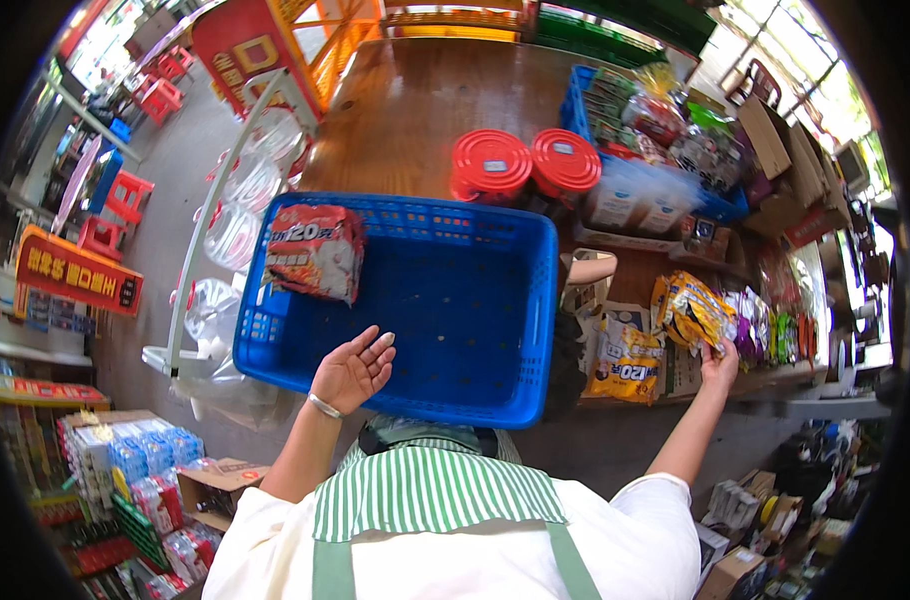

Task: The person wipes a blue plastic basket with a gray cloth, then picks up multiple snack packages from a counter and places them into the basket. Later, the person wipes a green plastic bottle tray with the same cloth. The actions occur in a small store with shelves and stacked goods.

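Note:
Before me stands a blue plastic basket (549, 315) with perforated sides. A red plastic food packet (315, 255) lies in its far left corner. My left hand (357, 371), palm up with fingers apart, is over the basket's near left edge and holds nothing. To the right, my right hand (717, 364) grips the lower edge of a yellow plastic food packet (691, 309). Another yellow packet (629, 360) lies on the table just left of it.
Two red-lidded tubs (492, 163) stand beyond the basket on the wooden table (410, 97). A blue crate (575, 105) of packaged goods is at the far right, with cardboard boxes (766, 142) beside it. Left of the basket is a metal rack (222, 180) with clear plastic containers.

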A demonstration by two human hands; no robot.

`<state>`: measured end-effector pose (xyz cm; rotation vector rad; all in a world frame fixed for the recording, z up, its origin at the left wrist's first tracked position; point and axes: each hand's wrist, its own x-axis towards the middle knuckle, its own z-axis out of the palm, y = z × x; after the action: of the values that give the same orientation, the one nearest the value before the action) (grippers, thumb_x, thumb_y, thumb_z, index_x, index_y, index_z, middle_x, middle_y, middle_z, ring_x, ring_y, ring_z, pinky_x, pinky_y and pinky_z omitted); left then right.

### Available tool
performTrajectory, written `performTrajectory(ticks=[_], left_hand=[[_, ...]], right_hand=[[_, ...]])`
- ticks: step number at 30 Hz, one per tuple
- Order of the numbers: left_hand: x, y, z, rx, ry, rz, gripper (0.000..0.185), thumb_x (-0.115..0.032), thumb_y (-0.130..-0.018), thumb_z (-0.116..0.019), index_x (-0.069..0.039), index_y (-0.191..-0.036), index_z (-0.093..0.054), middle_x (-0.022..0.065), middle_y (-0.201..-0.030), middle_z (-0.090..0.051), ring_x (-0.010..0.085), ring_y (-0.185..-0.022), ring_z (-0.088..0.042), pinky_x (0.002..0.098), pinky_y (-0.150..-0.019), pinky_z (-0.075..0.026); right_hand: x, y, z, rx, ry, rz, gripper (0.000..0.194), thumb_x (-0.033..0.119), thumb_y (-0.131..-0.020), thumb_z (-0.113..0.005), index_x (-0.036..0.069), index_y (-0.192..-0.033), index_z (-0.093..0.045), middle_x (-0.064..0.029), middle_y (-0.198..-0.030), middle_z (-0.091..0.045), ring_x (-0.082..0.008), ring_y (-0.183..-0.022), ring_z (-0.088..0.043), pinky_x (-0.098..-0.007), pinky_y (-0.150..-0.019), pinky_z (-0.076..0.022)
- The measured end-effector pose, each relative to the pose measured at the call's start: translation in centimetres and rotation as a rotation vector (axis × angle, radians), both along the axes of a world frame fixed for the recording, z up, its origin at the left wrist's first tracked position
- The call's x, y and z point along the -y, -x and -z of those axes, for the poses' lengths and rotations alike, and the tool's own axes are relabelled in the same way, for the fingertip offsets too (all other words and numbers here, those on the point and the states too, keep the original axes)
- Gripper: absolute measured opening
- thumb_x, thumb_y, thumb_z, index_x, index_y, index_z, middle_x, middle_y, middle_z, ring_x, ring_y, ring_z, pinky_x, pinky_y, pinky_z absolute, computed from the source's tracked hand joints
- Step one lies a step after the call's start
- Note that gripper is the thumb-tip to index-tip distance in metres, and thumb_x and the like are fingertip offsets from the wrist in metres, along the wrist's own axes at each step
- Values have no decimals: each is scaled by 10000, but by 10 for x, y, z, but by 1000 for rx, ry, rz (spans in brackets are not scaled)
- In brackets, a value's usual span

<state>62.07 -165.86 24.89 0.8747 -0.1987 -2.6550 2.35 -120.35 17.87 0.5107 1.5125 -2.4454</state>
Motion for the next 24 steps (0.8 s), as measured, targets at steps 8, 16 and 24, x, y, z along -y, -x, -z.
performTrajectory(ticks=[8,16,24], left_hand=[[27,4,12,27,-175,-78,326,-220,-935,-562,-95,-1233,-523,155,-1294,-548,328,-1188,-538,465,-944,-489],[31,63,16,-115,-209,98,715,-591,-956,-401,-53,-1423,-338,234,-1345,-460,397,-1245,-475,544,-1020,-423],[96,69,112,363,-253,-368,342,-160,-992,-404,23,-1278,-444,184,-1305,-500,350,-1218,-482,506,-1076,-363]], right_hand=[[132,-153,-104,-233,308,-473,515,80,-789,-637,79,-1293,-537,-104,-1274,-589,-249,-1092,-612,-432,-909,-551],[360,-351,-82,114,34,-872,444,-36,-804,-507,17,-1243,-463,-174,-1215,-546,-329,-1107,-578,-529,-925,-520],[453,-397,59,208,63,-838,359,-24,-841,-498,81,-1184,-493,-105,-1094,-605,-261,-965,-624,-396,-750,-544]])
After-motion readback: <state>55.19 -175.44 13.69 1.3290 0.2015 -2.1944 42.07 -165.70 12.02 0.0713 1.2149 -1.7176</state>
